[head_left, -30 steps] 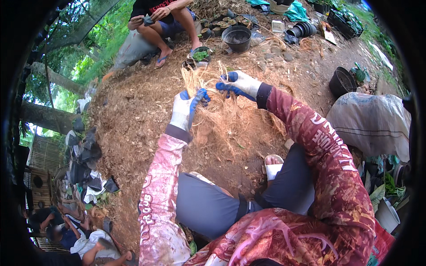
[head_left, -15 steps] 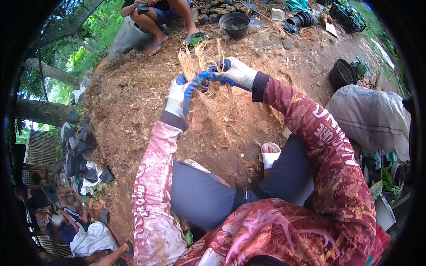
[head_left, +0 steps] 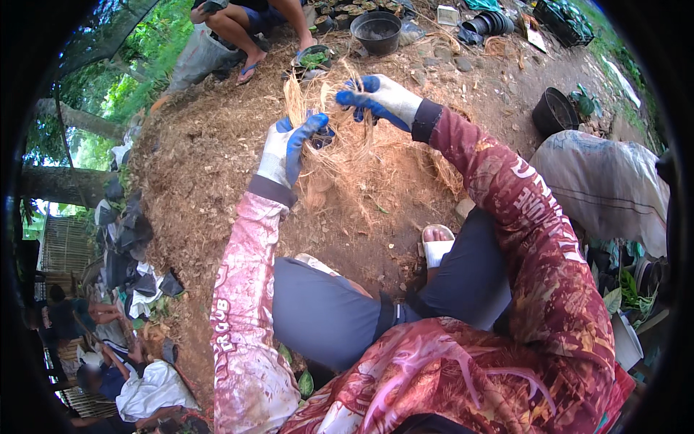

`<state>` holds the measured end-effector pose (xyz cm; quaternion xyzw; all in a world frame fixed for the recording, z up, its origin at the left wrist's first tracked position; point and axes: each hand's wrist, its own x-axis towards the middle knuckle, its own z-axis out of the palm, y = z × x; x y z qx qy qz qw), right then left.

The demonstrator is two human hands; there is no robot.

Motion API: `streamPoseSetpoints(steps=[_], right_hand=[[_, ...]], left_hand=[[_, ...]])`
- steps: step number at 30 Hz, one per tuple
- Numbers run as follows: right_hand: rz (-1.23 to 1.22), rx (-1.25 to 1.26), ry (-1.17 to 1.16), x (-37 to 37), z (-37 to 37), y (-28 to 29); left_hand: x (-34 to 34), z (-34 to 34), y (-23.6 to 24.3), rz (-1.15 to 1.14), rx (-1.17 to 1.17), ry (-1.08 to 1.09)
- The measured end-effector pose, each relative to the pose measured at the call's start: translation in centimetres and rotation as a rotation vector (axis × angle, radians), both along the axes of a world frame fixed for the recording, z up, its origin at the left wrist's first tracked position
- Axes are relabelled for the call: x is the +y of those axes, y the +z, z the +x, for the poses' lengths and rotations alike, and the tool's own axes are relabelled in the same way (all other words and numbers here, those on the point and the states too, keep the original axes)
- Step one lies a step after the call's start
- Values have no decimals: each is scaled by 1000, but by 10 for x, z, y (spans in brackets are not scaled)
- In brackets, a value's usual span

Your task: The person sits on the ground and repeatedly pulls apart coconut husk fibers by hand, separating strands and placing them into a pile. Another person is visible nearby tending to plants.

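Both my hands wear white knit gloves with blue coated palms and fingers. My left hand (head_left: 289,150) is closed around a tuft of tan coconut fibre (head_left: 294,101), whose strands stick up past the fingers. To its right, my right hand (head_left: 383,103) pinches a thinner wisp of the same fibre, with strands hanging below its fingers. A gap separates the two hands, and some loose strands lie between them. Underneath, a heap of stringy fibre (head_left: 361,170) lies on the brown ground.
A person (head_left: 249,36) squats at the far left beside a potted plant (head_left: 314,59). Black pots (head_left: 376,33) stand at the back, another (head_left: 554,112) lies at right by a full white sack (head_left: 607,181). More people (head_left: 108,376) sit at lower left. Shredded husk (head_left: 195,152) covers the ground leftward.
My hands, close together before, have drawn apart, the left going left and slightly down. The fibre between them has separated into two portions.
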<state>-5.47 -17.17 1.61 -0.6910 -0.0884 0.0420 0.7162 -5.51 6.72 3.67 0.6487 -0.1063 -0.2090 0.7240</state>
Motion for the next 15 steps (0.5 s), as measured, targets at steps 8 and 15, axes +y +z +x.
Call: streamPoseSetpoints(steps=[8,15], right_hand=[[-37,33,-64,4,3,-6],[-49,103,-490,-81,28,-13]], left_hand=[[-10,0,-7,-91,62,-1],[-2,-2,-8,-134,103,31]])
